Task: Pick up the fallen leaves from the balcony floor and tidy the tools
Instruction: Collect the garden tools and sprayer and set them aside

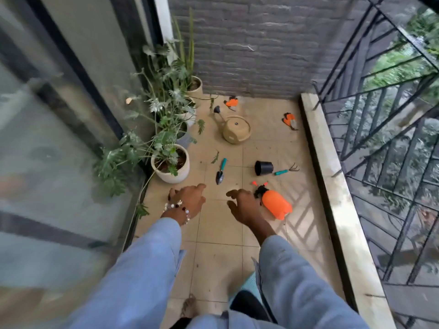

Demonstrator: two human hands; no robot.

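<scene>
Both hands, left hand (187,201) and right hand (242,205), hover loose-fingered and empty, apparently reaching toward the trowel (221,172) and leaf (215,157) at twelve o'clock.

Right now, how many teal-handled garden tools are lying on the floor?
2: the trowel on the tiles ahead of both hands, and the hand rake right of the tipped black pot. Others may hide behind the plants.

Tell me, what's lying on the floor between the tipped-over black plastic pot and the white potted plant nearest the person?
In the head view, a teal-handled hand trowel lies there on the tiles, with a fallen green leaf just beyond it.
</scene>
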